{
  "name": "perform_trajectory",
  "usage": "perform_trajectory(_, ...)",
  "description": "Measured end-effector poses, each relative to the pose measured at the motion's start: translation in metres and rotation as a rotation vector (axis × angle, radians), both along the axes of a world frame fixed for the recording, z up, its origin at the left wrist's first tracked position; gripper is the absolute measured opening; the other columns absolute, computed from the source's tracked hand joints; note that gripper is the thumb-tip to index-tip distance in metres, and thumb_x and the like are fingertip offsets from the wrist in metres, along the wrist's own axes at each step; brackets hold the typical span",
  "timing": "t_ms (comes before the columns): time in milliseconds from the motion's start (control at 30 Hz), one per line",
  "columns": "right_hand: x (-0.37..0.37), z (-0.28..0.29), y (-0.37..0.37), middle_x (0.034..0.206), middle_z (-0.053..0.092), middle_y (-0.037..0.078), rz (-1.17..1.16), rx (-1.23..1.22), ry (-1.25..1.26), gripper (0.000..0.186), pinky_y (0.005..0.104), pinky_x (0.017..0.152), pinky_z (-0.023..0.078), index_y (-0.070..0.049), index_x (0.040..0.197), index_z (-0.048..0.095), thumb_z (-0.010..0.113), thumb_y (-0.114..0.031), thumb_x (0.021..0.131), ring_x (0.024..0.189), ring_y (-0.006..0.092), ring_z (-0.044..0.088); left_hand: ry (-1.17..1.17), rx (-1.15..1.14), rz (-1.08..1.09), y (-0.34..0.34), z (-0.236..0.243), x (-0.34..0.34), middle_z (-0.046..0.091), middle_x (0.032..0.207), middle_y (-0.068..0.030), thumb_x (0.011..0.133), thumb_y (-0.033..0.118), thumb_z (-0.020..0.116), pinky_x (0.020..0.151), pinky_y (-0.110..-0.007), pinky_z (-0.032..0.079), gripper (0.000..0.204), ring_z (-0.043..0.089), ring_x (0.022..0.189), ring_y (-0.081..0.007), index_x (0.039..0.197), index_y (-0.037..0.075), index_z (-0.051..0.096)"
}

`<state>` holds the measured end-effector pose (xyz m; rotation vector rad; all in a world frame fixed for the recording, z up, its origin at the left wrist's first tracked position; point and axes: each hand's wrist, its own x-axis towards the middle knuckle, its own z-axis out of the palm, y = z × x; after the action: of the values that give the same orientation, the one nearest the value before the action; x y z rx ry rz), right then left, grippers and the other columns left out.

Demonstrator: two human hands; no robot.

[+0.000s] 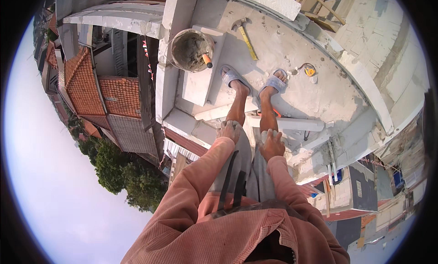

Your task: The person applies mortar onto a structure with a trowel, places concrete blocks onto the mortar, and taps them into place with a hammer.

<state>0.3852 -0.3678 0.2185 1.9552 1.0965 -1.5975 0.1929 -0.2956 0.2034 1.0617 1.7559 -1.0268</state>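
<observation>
My left hand point(229, 130) is closed at my left knee, its fingers curled on the grey trouser leg point(241, 155). At the other knee my right hand point(272, 143) also has bent fingers gripping the cloth. Both hands look dusty, and both trouser legs end at the knees above bare shins. Beyond my sandals point(273, 82) lies a claw hammer point(247, 42) with a yellow handle. A bucket point(186, 51) of grey mortar stands at the far left, with an orange-handled trowel point(207, 60) in it. To the right of my feet is a yellow tape measure point(310, 71).
Under the bucket is a pale block point(196, 88). Low block walls point(365, 83) edge the concrete floor point(310, 97). Long white blocks point(289, 124) lie by my shins, near a partly hidden red-orange item point(276, 112). Tiled roofs point(119, 95) and trees point(137, 177) are below on the left.
</observation>
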Motion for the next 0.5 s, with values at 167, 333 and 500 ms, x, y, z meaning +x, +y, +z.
perform_trajectory(167,0.007,0.009,0.018,0.141,0.047,0.031,0.098,-0.075,-0.038,0.071,0.0553,0.097,0.052,-0.008,0.148,0.043,0.062,-0.051,0.095,0.117,0.0513,0.061,-0.015,0.050,0.171,-0.009,0.005,-0.002,0.045,0.152,-0.0198,0.097,0.048,0.055,0.112,-0.054,0.042,0.055,0.048,0.133,-0.0495,0.140,0.014,0.056)
perform_trajectory(333,0.010,0.000,0.022,0.139,0.049,0.033,0.215,-0.084,-0.034,0.064,0.0573,0.095,0.053,-0.010,0.147,0.044,0.054,-0.052,0.100,0.109,0.0541,0.065,-0.139,0.130,0.359,-0.044,-0.014,-0.021,0.047,0.151,-0.0172,0.098,0.047,0.055,0.113,-0.052,0.042,0.051,0.050,0.131,-0.0486,0.138,0.015,0.059)
perform_trajectory(500,-0.004,0.000,0.031,0.135,0.052,0.029,0.373,-0.121,-0.084,0.054,0.0560,0.095,0.054,-0.009,0.141,0.049,0.049,-0.047,0.104,0.110,0.0512,0.066,-0.150,0.202,0.518,-0.070,-0.021,-0.026,0.048,0.150,-0.0166,0.098,0.047,0.055,0.113,-0.051,0.042,0.051,0.052,0.131,-0.0456,0.138,0.014,0.061)
